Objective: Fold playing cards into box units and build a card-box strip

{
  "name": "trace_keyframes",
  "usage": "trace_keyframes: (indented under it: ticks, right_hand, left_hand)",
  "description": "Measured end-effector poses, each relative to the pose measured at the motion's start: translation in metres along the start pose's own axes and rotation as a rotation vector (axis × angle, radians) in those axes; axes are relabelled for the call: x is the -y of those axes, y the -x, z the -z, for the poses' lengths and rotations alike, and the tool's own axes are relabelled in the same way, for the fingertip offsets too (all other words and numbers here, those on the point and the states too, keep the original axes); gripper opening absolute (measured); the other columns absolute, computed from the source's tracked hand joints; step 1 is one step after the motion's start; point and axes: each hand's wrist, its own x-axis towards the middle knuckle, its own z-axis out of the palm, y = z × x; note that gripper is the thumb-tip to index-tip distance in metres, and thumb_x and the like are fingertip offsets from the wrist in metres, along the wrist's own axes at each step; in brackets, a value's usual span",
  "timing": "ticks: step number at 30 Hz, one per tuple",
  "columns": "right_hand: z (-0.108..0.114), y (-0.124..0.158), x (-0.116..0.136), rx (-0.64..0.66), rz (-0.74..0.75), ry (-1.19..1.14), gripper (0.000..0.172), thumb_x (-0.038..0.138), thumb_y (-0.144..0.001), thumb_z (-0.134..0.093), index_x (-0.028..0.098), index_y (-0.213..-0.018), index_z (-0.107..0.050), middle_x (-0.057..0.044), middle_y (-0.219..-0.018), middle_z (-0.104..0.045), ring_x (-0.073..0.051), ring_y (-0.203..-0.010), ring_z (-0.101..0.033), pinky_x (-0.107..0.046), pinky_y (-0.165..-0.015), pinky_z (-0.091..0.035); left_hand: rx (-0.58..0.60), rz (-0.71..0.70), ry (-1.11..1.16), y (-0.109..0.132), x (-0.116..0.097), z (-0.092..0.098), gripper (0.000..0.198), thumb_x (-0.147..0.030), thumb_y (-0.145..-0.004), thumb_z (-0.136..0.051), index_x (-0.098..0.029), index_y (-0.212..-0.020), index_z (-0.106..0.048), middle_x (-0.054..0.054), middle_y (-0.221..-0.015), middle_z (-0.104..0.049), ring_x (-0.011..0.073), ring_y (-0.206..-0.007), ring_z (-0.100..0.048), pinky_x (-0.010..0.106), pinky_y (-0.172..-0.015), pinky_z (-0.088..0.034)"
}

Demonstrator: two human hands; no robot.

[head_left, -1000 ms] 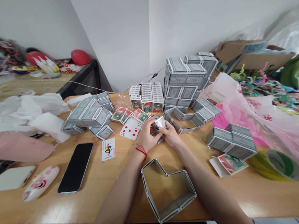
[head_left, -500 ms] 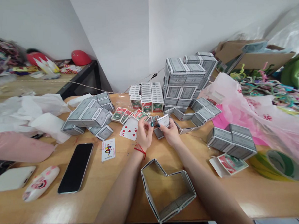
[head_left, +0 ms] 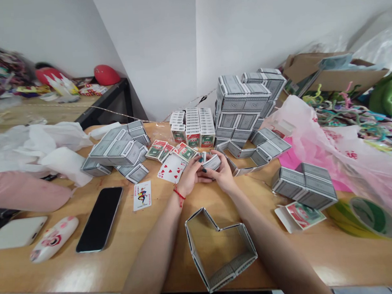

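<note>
My left hand and my right hand close together around a small grey-and-white playing-card piece at mid-table. Fingers of both hands wrap it, hiding its lower side. Just left of my left hand lie loose playing cards with red hearts, and card boxes in green and red. Beyond my right hand an open-framed shape of folded cards rests on the table. Between my forearms stands a heart-shaped frame of cards, open in the middle.
A tall stack of card blocks rises behind, beside rows of card boxes. To the left are a card structure, a joker card and a phone. Rightward sit card blocks, a tape roll and pink plastic.
My hands have come together around the small card piece, which has tilted and sits lower between them. My left hand's fingers have moved right, under and over it.
</note>
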Motion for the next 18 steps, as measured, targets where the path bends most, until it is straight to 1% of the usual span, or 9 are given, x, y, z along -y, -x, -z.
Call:
trace_keyframes:
  ticks: [3,7,10,13,15,18]
  right_hand:
    - [-0.001,0.001,-0.001,0.014,0.019,0.02,0.071,0.033,-0.06,-0.071,0.025,-0.121,-0.037,-0.007,-0.115,-0.054,-0.023,-0.102,-0.055,-0.038,-0.087,-0.046]
    - [-0.001,0.0,-0.006,0.018,0.021,0.005,0.079,0.033,-0.06,-0.072,0.027,-0.127,-0.03,-0.009,-0.12,-0.051,-0.023,-0.102,-0.055,-0.04,-0.087,-0.046]
    - [0.0,-0.001,-0.01,-0.031,0.017,0.024,0.08,0.032,-0.058,-0.075,0.027,-0.125,-0.032,-0.009,-0.12,-0.05,-0.024,-0.103,-0.055,-0.04,-0.087,-0.046]
    - [0.002,-0.003,-0.013,-0.064,0.0,0.007,0.08,0.03,-0.055,-0.077,0.028,-0.123,-0.035,-0.008,-0.118,-0.049,-0.024,-0.105,-0.053,-0.04,-0.088,-0.047]
    - [0.002,-0.003,-0.015,-0.092,-0.023,-0.02,0.081,0.028,-0.053,-0.078,0.028,-0.122,-0.035,-0.007,-0.116,-0.049,-0.023,-0.103,-0.054,-0.039,-0.087,-0.047]
    - [0.001,-0.003,-0.018,-0.147,-0.055,-0.049,0.083,0.026,-0.051,-0.079,0.028,-0.122,-0.036,-0.005,-0.109,-0.051,-0.02,-0.096,-0.056,-0.037,-0.084,-0.048]
  left_hand:
    - [0.02,0.06,0.086,0.0,-0.002,0.002,0.039,-0.039,-0.077,-0.054,-0.022,-0.111,-0.046,0.003,-0.083,-0.064,0.0161,-0.072,-0.065,0.036,-0.066,-0.057]
    - [0.045,0.083,0.141,0.0,-0.005,0.003,0.033,-0.032,-0.076,-0.058,-0.019,-0.105,-0.051,0.004,-0.086,-0.065,0.0171,-0.08,-0.064,0.04,-0.076,-0.055]
    - [0.049,0.073,0.185,0.0,-0.006,0.004,0.027,-0.028,-0.075,-0.06,-0.016,-0.098,-0.054,0.005,-0.089,-0.066,0.0171,-0.083,-0.064,0.041,-0.083,-0.052]
    - [0.049,0.066,0.201,0.0,-0.005,0.007,0.024,-0.027,-0.073,-0.062,-0.014,-0.093,-0.058,0.007,-0.091,-0.067,0.018,-0.085,-0.063,0.04,-0.087,-0.05]
    - [0.057,0.065,0.194,0.0,-0.005,0.01,0.025,-0.027,-0.072,-0.064,-0.012,-0.091,-0.06,0.008,-0.092,-0.067,0.0193,-0.089,-0.063,0.04,-0.088,-0.049]
    - [0.077,0.056,0.164,-0.002,-0.005,0.013,0.028,-0.026,-0.069,-0.068,-0.011,-0.093,-0.061,0.009,-0.098,-0.066,0.0211,-0.096,-0.061,0.039,-0.091,-0.047]
